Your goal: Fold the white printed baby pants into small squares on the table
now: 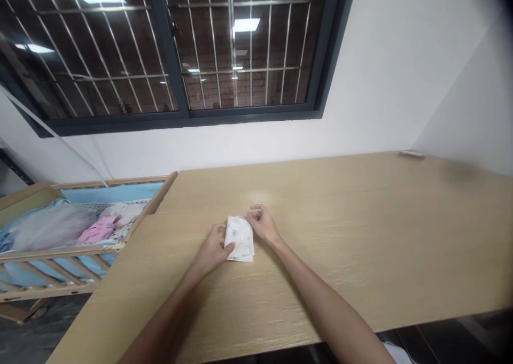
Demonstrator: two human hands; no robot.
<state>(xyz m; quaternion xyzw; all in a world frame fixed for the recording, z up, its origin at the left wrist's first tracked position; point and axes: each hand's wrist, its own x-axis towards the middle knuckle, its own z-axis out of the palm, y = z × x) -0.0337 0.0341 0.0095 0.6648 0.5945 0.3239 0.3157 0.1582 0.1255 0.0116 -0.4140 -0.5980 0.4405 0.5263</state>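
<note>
A small folded white cloth [240, 240] with faint grey printed figures lies on the wooden table [340, 235]. Its layers show unevenly along the lower edge. At its left side, my left hand [212, 250] grips the edge, the thumb on top and the fingers curled at the far side. My right hand [262, 224] is at the upper right corner, with thumb and fingertips pinched against the cloth. The other fingers of that hand are bent above the tabletop.
To the left stands a wooden crib [68, 252] with blue lining, holding a pink cloth [99, 229] and a sheer whitish net [52, 226]. A barred window [244, 48] is in the wall behind the table. A small flat pale object [412, 154] lies at the far right edge.
</note>
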